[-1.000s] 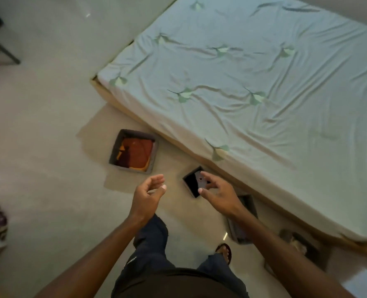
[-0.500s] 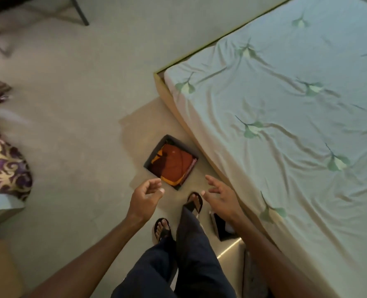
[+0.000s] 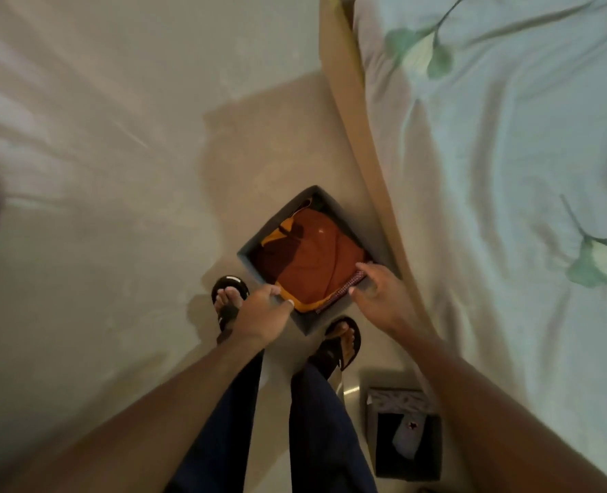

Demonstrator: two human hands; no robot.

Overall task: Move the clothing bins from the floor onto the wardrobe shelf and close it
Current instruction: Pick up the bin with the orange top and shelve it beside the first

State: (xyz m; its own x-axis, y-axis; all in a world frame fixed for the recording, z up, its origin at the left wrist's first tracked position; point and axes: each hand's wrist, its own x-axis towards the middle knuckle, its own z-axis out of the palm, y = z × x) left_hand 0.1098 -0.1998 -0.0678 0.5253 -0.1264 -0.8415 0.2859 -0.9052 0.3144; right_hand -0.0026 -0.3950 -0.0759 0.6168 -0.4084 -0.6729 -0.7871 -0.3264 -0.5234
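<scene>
The floor [image 3: 99, 243] is seen as smooth and faintly glossy, with pale reflections. The walls of the bin [image 3: 304, 323] look like matt grey fabric, and folded rust and yellow cloth [image 3: 305, 265] is held inside. The bed frame [image 3: 362, 137] appears as smooth, matt wood; the sheet [image 3: 508, 172] is creased soft cloth. A glossy black sandal [image 3: 229, 282] is worn.

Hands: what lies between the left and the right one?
Head view: near corner of the gray bin, holding orange clothes, between left hand and right hand.
</scene>
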